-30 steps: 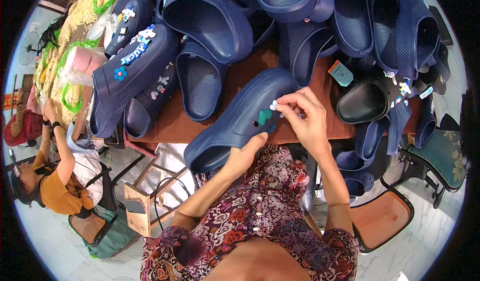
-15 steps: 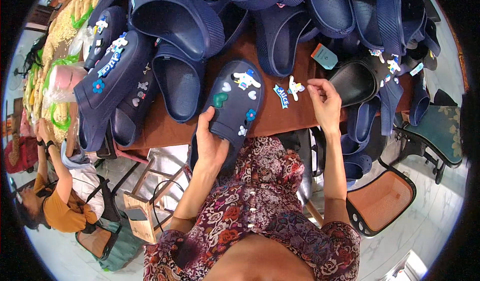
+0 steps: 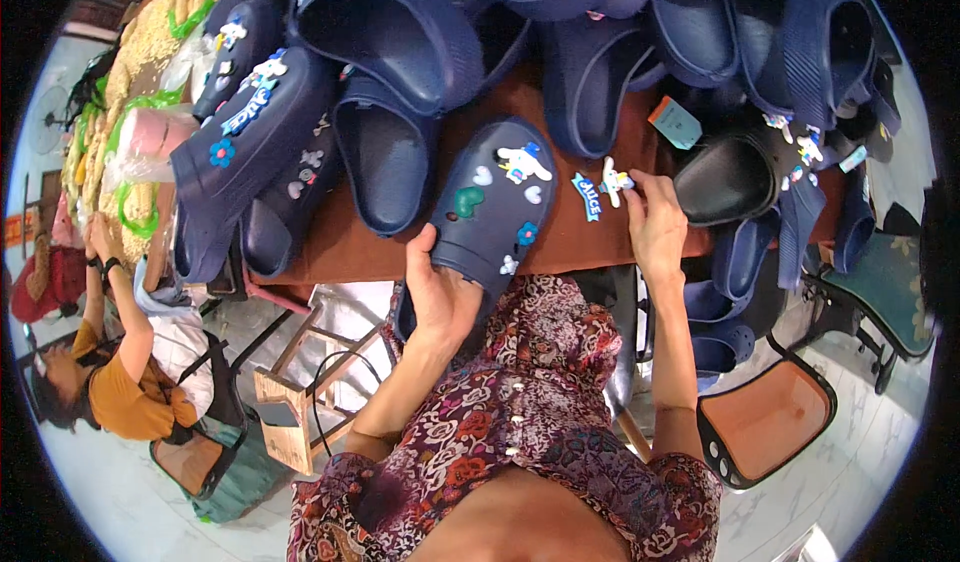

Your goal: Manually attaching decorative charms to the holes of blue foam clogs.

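Observation:
My left hand (image 3: 442,287) grips a navy clog (image 3: 490,207), its fingers inside the foot opening and the thumb along the side. On this clog's upper sit a white cartoon charm (image 3: 523,163), pale heart charms, a green charm (image 3: 467,201) and a blue flower charm (image 3: 526,233). My right hand (image 3: 656,217) pinches the right edge of a loose white cartoon charm (image 3: 613,182) on the brown tabletop. A loose blue banner charm (image 3: 586,197) lies just left of that one. The underside of the held clog is hidden.
Navy clogs (image 3: 385,157) are heaped across the brown table (image 3: 345,252). A black clog (image 3: 730,177) and a blue-orange tag (image 3: 676,123) lie to the right. At left, another person (image 3: 130,387) sits near a pink roll (image 3: 155,134). An orange-seated chair (image 3: 768,417) stands at right.
The whole view has shifted, moving the scene rightward. My right hand's fingertips have come in to the loose white charm from its right. My left hand keeps its hold on the clog.

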Tool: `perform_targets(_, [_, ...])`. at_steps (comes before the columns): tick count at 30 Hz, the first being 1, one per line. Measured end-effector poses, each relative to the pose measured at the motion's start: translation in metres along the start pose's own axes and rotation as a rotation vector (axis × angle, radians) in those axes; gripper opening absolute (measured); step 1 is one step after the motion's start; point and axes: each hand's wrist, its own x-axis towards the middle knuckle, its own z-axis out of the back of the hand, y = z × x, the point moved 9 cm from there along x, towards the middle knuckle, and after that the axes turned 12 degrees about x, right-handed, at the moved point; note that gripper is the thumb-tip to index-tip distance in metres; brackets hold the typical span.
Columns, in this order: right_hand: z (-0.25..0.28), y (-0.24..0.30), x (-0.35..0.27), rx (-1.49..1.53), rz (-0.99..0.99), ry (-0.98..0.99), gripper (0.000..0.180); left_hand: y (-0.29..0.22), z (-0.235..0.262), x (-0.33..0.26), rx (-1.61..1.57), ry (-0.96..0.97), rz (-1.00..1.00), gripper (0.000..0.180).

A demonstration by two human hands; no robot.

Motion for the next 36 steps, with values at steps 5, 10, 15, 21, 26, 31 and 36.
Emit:
perform_targets(5, [-0.003,0.004,0.0,-0.052,0.007,-0.016,0.021,0.006,0.011,0.0,-0.018,-0.037,0.058,0.039])
perform_targets(10, [-0.005,-0.002,-0.004,-0.063,-0.006,-0.015,0.017,0.007,0.018,0.001,-0.011,-0.016,0.08,0.037])
perform_targets(15, [-0.005,-0.006,-0.007,-0.08,0.011,-0.006,0.017,0.004,0.017,0.0,-0.034,-0.023,0.1,0.034])
perform_targets(21, [0.012,0.042,-0.008,0.105,0.0,-0.078,0.022,0.007,0.02,0.0,-0.024,-0.002,0.069,0.034])
perform_targets(26, [-0.013,0.101,-0.016,0.44,0.175,0.064,0.03,0.009,-0.002,-0.009,0.041,0.065,0.055,0.038])
perform_targets(31, [-0.042,0.14,-0.009,0.471,0.153,0.326,0.027,0.013,-0.008,-0.015,0.149,0.089,0.02,0.036])
perform_targets(36, [-0.048,0.141,0.002,0.435,0.22,0.387,0.027,0.013,-0.006,-0.011,0.149,0.125,0.038,0.041])
